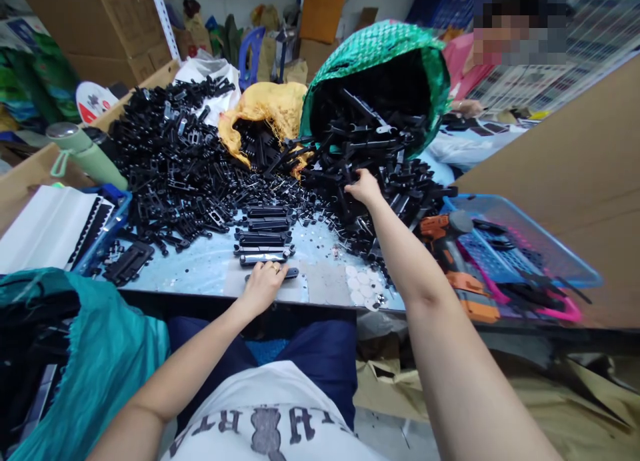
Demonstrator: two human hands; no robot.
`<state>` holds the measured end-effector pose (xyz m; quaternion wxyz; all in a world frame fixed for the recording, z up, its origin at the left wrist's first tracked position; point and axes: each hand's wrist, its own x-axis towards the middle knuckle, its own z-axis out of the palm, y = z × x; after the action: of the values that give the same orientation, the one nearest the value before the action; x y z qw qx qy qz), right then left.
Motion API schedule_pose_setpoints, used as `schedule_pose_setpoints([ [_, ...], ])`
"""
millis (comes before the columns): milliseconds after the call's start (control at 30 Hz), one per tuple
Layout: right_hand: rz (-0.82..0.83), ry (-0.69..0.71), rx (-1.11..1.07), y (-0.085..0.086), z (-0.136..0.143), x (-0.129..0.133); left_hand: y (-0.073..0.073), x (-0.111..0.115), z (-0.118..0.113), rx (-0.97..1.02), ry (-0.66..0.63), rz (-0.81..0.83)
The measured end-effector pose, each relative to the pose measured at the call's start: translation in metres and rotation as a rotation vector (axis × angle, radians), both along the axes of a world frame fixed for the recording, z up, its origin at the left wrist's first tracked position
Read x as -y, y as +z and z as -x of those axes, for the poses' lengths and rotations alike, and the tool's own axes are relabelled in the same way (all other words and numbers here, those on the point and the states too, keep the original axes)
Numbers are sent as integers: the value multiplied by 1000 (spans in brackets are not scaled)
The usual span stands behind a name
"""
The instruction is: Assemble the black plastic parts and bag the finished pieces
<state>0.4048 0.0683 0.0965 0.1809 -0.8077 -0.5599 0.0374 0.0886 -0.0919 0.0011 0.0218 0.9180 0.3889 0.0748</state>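
Observation:
My left hand (265, 284) rests at the table's front edge, its fingers closed on a black bar (291, 273). Just beyond it, several black bars (263, 237) lie in a stacked row. My right hand (364, 189) reaches into the heap of black parts (410, 187) in front of the green sack (370, 44); thumb and fingers are apart, and its fingertips are against dark parts, so a grip cannot be made out. Left of the row spreads another large heap of black parts (170, 161). Small metal pieces (310, 204) are scattered between the heaps.
A yellow sack (275, 101) stands behind the heaps. To the right are an orange drill (450, 247) and a blue basket (540, 247). A green bottle (93, 155) and a teal sack (115, 354) are at the left. Another person (465, 67) sits at the back right.

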Motion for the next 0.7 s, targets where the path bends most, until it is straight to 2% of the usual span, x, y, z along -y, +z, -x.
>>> schedule_pose_setpoints([
  [67,-174,126,58,-3,11,28,-1,1,4,12,29,26],
  [133,-252,412,128,-17,26,69,-4,1,9,13,36,52],
  [200,-149,739,176,-41,40,114,-7,0,14,18,29,77],
  [233,-46,887,198,-55,45,135,-9,0,15,27,25,87],
  [267,45,1002,214,-69,49,153,-11,-1,16,38,18,96],
  [300,99,1041,225,-82,53,168,-12,-1,16,49,12,102],
  [333,118,1003,233,-92,57,179,-13,-2,16,57,5,103],
  [400,92,740,248,-104,65,189,-15,-3,14,61,-9,102],
  [467,132,455,267,-104,76,190,-16,-4,11,63,-21,108],
  [533,236,338,269,-97,84,187,-16,-7,8,70,-29,132],
  [600,284,435,226,-87,87,188,-15,-9,7,85,-43,165],
  [700,299,806,168,-79,87,194,-12,-10,6,112,-64,212],
])
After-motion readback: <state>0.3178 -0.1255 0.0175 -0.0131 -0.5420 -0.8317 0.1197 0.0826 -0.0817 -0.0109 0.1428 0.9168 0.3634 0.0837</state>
